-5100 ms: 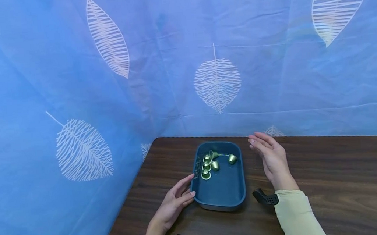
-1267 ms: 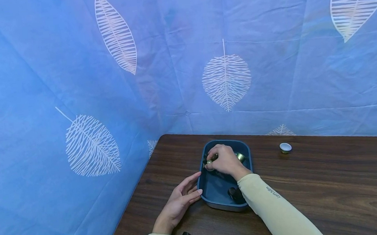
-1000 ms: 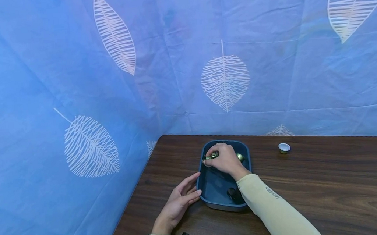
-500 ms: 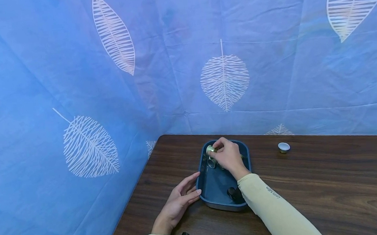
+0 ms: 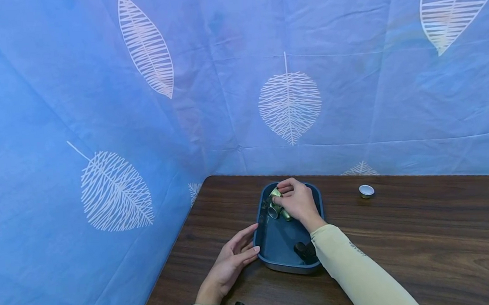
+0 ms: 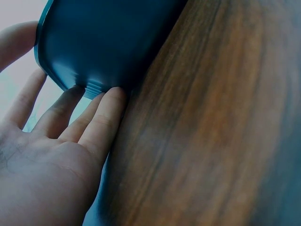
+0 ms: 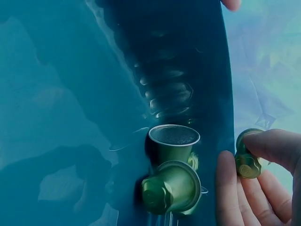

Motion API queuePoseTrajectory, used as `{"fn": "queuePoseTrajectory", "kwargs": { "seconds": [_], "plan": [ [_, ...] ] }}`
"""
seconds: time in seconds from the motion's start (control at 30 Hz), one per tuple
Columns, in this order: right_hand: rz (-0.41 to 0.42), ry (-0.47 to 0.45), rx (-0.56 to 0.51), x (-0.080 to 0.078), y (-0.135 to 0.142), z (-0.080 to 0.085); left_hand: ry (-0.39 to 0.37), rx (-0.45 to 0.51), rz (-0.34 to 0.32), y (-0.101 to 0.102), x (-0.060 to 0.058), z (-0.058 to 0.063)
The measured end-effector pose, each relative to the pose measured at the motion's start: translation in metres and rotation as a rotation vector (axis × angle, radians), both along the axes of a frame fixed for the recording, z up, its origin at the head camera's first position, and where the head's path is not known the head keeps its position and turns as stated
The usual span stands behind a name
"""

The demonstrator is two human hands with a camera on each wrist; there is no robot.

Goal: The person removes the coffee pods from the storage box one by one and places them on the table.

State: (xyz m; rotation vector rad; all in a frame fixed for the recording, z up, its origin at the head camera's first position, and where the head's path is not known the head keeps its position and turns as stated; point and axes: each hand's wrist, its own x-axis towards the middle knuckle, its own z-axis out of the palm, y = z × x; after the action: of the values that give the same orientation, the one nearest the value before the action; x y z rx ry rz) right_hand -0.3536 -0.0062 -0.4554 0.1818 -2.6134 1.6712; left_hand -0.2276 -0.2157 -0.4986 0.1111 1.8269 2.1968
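Note:
My left hand rests against the near left side of a dark blue bin, its straight fingers and thumb touching the wall and rim. In the left wrist view, the left fingertips press on the outer wall. Over the far end of the bin, my right hand pinches a green coffee capsule between thumb and fingers. Below it in the bin lie more green capsules, one with its rimmed end facing up and one tipped on its side. The hand hides part of the pile in the head view.
One coffee capsule sits alone on the brown wooden table, right of the bin, pale face up. A blue cloth with white leaf prints hangs behind and to the left of the table.
A capsule now sits on the table, right of the bin. My right hand has gone from beside the bin into it and taken hold of another capsule. Capsules there have shifted.

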Motion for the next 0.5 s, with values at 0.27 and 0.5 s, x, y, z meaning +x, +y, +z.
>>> {"fn": "queuePoseTrajectory", "kwargs": {
  "seconds": [0.27,0.5],
  "plan": [
    [0.012,0.012,0.003,0.0001,-0.0005,0.0005,-0.015,-0.002,0.009,-0.0001,0.0,0.0012],
    [0.004,-0.006,-0.001,0.001,-0.0005,0.001,-0.001,-0.002,-0.001,-0.0007,-0.0009,-0.001]
  ]
}}
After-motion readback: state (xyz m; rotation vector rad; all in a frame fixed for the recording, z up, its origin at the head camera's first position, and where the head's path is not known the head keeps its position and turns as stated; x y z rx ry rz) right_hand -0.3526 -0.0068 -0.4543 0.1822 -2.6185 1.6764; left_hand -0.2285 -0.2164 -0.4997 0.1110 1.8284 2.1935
